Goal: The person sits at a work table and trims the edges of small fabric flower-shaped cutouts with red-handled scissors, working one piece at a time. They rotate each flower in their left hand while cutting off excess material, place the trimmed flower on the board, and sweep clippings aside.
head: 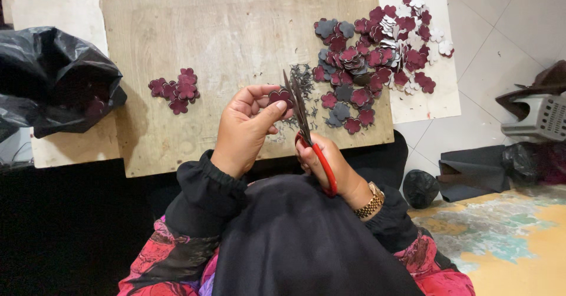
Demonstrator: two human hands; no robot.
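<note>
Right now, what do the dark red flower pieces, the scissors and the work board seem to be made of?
The flower pieces look like thin leather or leatherette: matte maroon faces, grey or white backs. The scissors in the right hand seem to have dark metal blades and glossy red handles, probably plastic. The board looks like unfinished plywood, pale with faint grain and scuffs. The left hand pinches one flower piece.

- The left hand is reaching forward from a black, gathered cuff, palm turned inward, thumb and fingertips pinching together at its upper right
- The right hand is sitting just beside it, lower and nearer the body, fingers curling closed and the back of the hand facing right
- The right wrist is bending back toward the chest and wearing a gold watch
- Both forearms are angling inward from dark sleeves
</note>
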